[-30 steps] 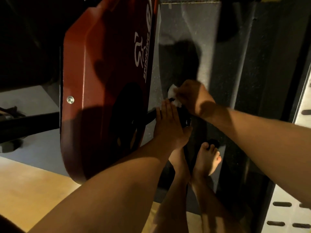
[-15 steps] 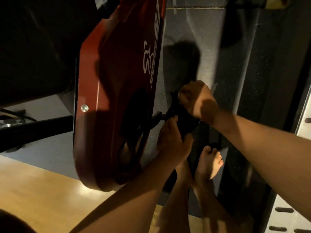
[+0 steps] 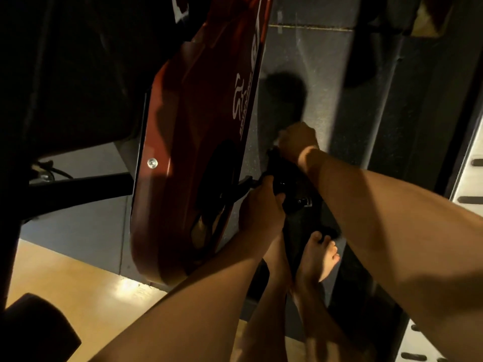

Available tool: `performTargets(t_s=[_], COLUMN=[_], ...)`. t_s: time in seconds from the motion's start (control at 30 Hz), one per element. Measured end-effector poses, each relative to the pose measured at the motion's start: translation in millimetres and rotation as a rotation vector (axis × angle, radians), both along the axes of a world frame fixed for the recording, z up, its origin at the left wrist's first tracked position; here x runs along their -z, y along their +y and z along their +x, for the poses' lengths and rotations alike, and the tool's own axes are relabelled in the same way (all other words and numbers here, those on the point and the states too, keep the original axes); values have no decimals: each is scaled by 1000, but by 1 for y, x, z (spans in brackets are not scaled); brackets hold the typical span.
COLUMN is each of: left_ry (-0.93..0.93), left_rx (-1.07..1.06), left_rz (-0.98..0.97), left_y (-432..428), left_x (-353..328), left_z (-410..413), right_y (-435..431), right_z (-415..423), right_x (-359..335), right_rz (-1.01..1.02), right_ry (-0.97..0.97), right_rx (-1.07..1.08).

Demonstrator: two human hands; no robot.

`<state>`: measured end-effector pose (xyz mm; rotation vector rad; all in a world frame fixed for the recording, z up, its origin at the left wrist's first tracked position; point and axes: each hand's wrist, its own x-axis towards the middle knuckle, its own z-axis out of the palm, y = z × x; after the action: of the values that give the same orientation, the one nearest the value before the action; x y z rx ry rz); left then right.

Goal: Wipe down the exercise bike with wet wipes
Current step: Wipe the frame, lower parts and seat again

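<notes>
Left hand [image 3: 261, 207], right hand [image 3: 296, 141] seemingly clasp pedal [image 3: 283, 173] between.

On my feed there's a dark speckled floor mat [image 3: 326, 74] running up the middle with two bare feet [image 3: 317, 257] standing on it, and light wooden floor [image 3: 65, 270] off to the left. A white panel with dark slots [image 3: 467, 184] runs down the right edge. Some cables [image 3: 49, 171] sit at far left, and a dark blurry block [image 3: 34, 330] fills the bottom-left corner.
</notes>
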<state>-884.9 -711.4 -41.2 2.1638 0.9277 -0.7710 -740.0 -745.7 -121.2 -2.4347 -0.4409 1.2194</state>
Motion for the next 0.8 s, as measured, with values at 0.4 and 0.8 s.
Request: performTargets(t_s=[0.4, 0.8], left_ry=[24, -9], left_rx=[190, 589], left_rz=[109, 571], left_y=[12, -10], left_x=[18, 27], left_z=[6, -23], right_y=[-51, -49], right_z=[-108, -43], right_x=[-2, 6], right_rz=[43, 339], right_ry=[1, 215], right_rx=[357, 898])
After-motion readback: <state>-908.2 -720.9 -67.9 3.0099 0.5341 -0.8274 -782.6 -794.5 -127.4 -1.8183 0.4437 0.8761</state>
